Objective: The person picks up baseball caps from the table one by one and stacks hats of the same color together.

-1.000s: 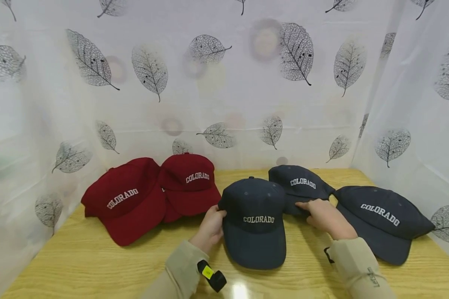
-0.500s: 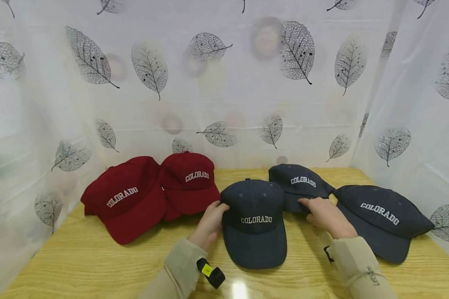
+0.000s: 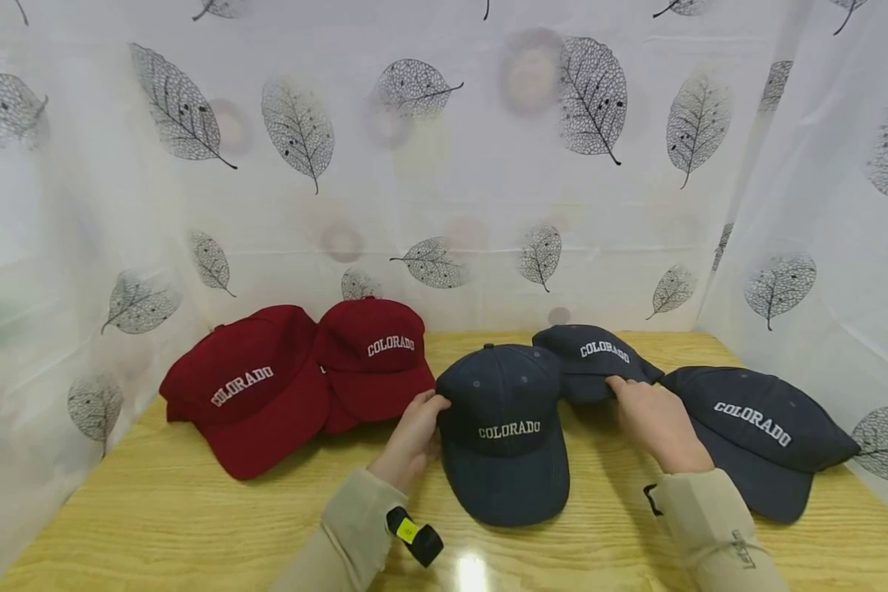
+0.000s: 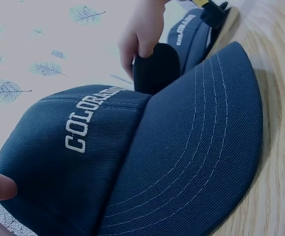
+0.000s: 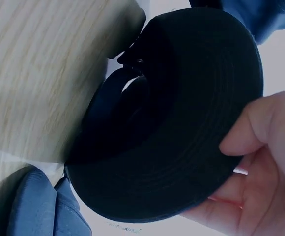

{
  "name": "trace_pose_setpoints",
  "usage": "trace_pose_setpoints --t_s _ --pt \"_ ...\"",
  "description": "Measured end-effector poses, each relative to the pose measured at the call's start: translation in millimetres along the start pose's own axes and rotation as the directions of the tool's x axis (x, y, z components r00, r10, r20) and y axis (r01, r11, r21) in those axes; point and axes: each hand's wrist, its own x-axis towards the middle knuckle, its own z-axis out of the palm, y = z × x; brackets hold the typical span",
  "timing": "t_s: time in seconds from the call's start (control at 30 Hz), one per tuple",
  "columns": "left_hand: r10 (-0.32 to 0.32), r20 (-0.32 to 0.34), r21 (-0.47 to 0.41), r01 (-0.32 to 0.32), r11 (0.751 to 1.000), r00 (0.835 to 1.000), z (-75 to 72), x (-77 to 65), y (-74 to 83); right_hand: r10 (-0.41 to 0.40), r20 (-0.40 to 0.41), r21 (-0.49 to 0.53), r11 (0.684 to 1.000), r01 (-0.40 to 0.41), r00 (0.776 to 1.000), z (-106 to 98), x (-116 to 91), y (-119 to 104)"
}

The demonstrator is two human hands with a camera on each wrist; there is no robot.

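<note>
My left hand [image 3: 409,444] holds the left side of a navy baseball cap [image 3: 505,481], which faces forward with COLORADO in white lettering. In the left wrist view its stitched brim [image 4: 191,147] and a fingertip [image 4: 1,187] against the crown show. Behind and to the right, a second navy cap [image 3: 580,362] has its brim lifted. My right hand [image 3: 659,423] pinches that brim, thumb on the dark underside [image 5: 191,113] and fingers on the other face, as the right wrist view shows. The front cap overlaps this cap's left side in the head view.
A third navy cap [image 3: 755,440] lies at the right, partly behind my right wrist. Two red COLORADO caps, one left [image 3: 244,403] and one farther back [image 3: 373,362], overlap on the wooden table [image 3: 192,534]. A leaf-print curtain [image 3: 444,164] encloses the back and sides.
My right hand has raised the back navy cap's brim, so the brim looks shorter and steeper. My left hand and the front cap have shifted only slightly.
</note>
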Motion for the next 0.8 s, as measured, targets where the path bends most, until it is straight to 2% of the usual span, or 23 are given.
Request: trace_pose_setpoints --t_s 0.13,0.33,0.53,0.67,0.8 --pt "-0.007 -0.016 0.023 0.007 1.0 1.0 0.7 -2.3 1.7 0.031 -0.037 -0.002 1.0 -0.031 0.999 -2 0 1" --pt "0.001 -0.025 0.053 0.0 0.999 1.0 0.8 -3.2 0.1 0.102 -0.033 0.018 0.995 -0.102 0.994 -7 0 0" --pt "0.005 -0.02 0.079 -0.003 0.997 1.0 -0.4 -1.0 -2.4 0.111 -0.046 0.032 0.994 -0.109 0.993 -12 1 -1" --pt "-0.004 0.01 0.048 0.003 0.999 1.0 -0.3 0.2 -2.5 0.107 -0.039 0.036 0.994 -0.106 0.993 -12 1 -1" --pt "0.006 0.04 -0.034 -0.005 0.999 0.999 0.9 1.7 -2.9 0.104 -0.044 0.033 0.994 -0.103 0.994 -11 3 0"
